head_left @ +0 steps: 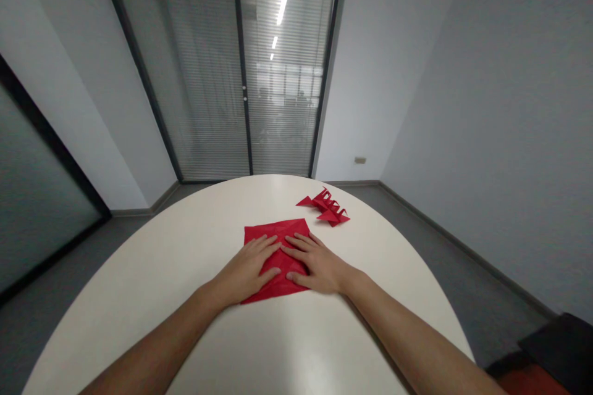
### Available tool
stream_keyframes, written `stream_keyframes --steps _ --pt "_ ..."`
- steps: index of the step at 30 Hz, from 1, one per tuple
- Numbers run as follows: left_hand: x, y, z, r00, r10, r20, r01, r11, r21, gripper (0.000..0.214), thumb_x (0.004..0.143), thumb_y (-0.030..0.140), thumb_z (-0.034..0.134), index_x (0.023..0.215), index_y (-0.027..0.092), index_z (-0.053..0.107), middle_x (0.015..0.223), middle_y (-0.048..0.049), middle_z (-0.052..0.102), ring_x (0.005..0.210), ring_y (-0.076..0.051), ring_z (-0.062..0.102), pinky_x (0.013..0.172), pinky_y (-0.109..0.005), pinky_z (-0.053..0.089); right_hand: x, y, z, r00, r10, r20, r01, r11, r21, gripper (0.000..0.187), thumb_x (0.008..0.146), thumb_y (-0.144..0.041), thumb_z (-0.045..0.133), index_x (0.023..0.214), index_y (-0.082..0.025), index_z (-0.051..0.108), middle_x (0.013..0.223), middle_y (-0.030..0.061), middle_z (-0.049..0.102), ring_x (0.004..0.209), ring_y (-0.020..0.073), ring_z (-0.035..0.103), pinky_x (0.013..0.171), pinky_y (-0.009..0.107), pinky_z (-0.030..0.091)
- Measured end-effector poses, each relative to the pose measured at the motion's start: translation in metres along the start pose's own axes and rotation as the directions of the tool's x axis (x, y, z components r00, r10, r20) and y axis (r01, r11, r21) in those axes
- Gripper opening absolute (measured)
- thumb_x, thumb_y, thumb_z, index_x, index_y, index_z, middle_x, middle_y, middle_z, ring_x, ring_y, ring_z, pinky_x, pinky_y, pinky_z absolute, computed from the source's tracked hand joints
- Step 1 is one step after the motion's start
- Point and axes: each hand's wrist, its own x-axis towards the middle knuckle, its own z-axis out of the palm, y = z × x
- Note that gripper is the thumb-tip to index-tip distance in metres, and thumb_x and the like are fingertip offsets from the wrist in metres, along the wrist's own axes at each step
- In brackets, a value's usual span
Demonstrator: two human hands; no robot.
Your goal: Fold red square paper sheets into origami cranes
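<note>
A creased square sheet of red paper (pixel 283 281) lies on the white table (pixel 222 339), in front of me. My left hand (pixel 250 268) rests flat over its left side, fingers stretched toward the middle. Over the right side lies my right hand (pixel 317 264), also flat with fingers apart. Both palms hide part of the sheet, and its edges show above and below them. Beyond the right hand sit several folded red paper figures (pixel 330 207) with pointed tips, bunched close together; they touch neither hand.
The table's rounded far edge (pixel 273 176) faces a glass partition (pixel 204 74) with blinds. Grey walls (pixel 500 105) stand at the right, with a wall socket (pixel 360 160) low down. A black and orange object (pixel 551 352), perhaps a chair, is at the lower right.
</note>
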Motion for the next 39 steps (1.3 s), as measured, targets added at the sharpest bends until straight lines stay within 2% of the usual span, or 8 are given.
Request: stream_keyframes --steps 2,4,12,19,24,28,32,39 --pt "-0.003 0.003 0.0 0.996 0.025 0.081 -0.023 0.999 -0.023 0.07 0.097 0.061 0.045 0.155 0.022 0.036 0.162 -0.0098 0.032 0.151 -0.03 0.025 0.122 -0.049 0.024 0.0 0.0 0.0 1.0 -0.006 0.002 0.006 1.0 -0.003 0.071 0.094 -0.056 0.053 0.154 -0.022 0.039 0.161 0.0129 0.033 0.15 0.0353 0.026 0.122 0.059 0.016" --pt "-0.004 0.003 0.001 0.993 0.012 0.121 -0.01 1.0 -0.017 0.075 0.097 0.066 0.038 0.156 0.02 0.033 0.163 -0.0107 0.027 0.153 -0.032 0.019 0.123 -0.051 0.02 0.0 0.0 -0.001 1.0 -0.013 0.0 0.013 1.0 -0.003 0.07 0.094 -0.056 0.053 0.154 -0.02 0.039 0.16 0.0135 0.035 0.149 0.0352 0.028 0.122 0.058 0.017" --pt "-0.004 -0.007 0.008 0.994 -0.006 0.105 0.007 1.0 -0.009 0.076 0.096 0.07 0.033 0.157 0.023 0.032 0.165 -0.0105 0.023 0.153 -0.033 0.018 0.123 -0.051 0.018 -0.001 0.001 0.0 0.999 -0.036 0.014 0.035 0.998 0.042 0.087 0.086 -0.065 0.061 0.155 -0.018 0.036 0.16 0.0153 0.032 0.151 0.0364 0.024 0.123 0.057 0.015" --pt "-0.004 -0.002 0.003 0.992 -0.006 0.125 0.007 1.0 -0.005 0.076 0.097 0.069 0.032 0.156 0.021 0.032 0.165 -0.0107 0.023 0.153 -0.031 0.018 0.123 -0.049 0.016 -0.003 0.006 -0.001 0.996 -0.07 0.051 0.066 0.995 0.076 0.102 0.075 -0.072 0.069 0.156 -0.02 0.034 0.161 0.016 0.029 0.151 0.0392 0.022 0.122 0.062 0.013" --pt "-0.003 -0.002 0.003 0.989 -0.003 0.145 0.001 1.0 0.012 0.074 0.099 0.067 0.028 0.157 0.02 0.031 0.164 -0.0105 0.023 0.154 -0.031 0.017 0.123 -0.049 0.016 -0.003 0.009 0.0 0.996 -0.081 0.037 0.078 0.994 0.081 0.098 0.073 -0.071 0.072 0.153 -0.024 0.04 0.161 0.0146 0.033 0.15 0.0392 0.024 0.121 0.062 0.013" --pt "-0.002 -0.007 0.008 0.994 0.005 0.11 -0.01 0.999 0.041 0.064 0.103 0.058 0.023 0.155 0.023 0.036 0.163 -0.0079 0.029 0.153 -0.03 0.019 0.124 -0.049 0.015 -0.003 0.01 0.0 0.997 -0.075 0.032 0.073 0.995 0.072 0.098 0.073 -0.074 0.069 0.152 -0.023 0.042 0.16 0.0152 0.034 0.149 0.0393 0.026 0.121 0.061 0.015" --pt "-0.002 -0.009 0.011 0.995 0.013 0.095 -0.019 0.998 0.058 0.063 0.104 0.056 0.024 0.154 0.022 0.037 0.163 -0.0078 0.029 0.153 -0.03 0.018 0.124 -0.049 0.016 -0.003 0.01 -0.001 0.996 -0.08 0.027 0.078 0.995 0.069 0.098 0.073 -0.075 0.069 0.152 -0.023 0.043 0.159 0.0156 0.035 0.149 0.0394 0.026 0.121 0.062 0.016" --pt "-0.003 -0.007 0.01 0.995 0.007 0.097 -0.013 0.998 0.061 0.063 0.103 0.057 0.024 0.155 0.024 0.035 0.163 -0.007 0.029 0.153 -0.029 0.019 0.124 -0.049 0.017 -0.004 0.012 0.001 0.996 -0.094 0.0 0.094 0.994 0.05 0.088 0.076 -0.066 0.072 0.149 -0.023 0.047 0.157 0.0152 0.039 0.147 0.0387 0.032 0.12 0.061 0.021"
